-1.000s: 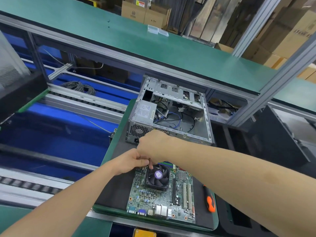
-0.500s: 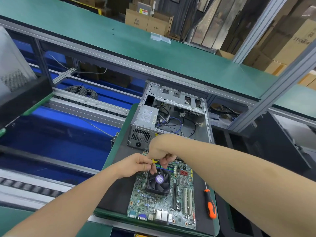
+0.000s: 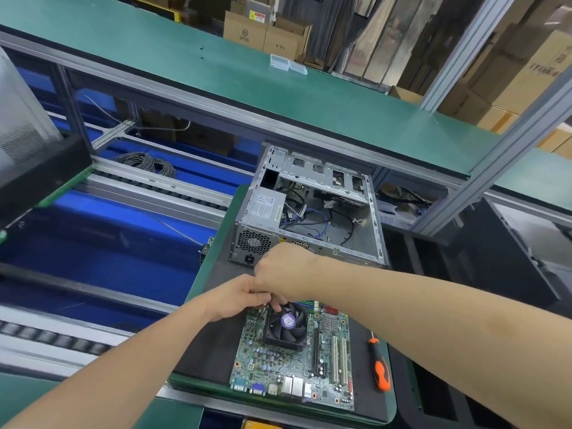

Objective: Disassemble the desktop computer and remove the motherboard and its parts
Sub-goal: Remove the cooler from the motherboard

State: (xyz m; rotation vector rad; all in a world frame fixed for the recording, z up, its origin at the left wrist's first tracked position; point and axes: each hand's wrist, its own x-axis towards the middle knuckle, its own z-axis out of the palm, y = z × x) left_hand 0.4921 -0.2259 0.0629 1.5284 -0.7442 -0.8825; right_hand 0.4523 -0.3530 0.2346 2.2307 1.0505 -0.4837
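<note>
Two hands: L hand (image 3: 238, 297) & R hand (image 3: 283, 270) meet, touching, over far-left corner of fan (image 3: 286, 325).
L grip: fingers curled, tips at fan's far-left edge; what they pinch, can't tell.
R grip: back of hand up, fingers hidden under it; can't tell.
Board spot: mobo (image 3: 278, 363) flat on mat (image 3: 213, 345), out of case (image 3: 356, 239), just near of it; long axis near-far.
Fan vs grip: fan body lies just near-right of both hands, on mobo's far half.
Nearer hand: approx. equal; R arm crosses in from right.
Next, prob.: freeing fan, lift straight up; screwdriver (image 3: 379, 366) lies at right, well apart from both hands.
</note>
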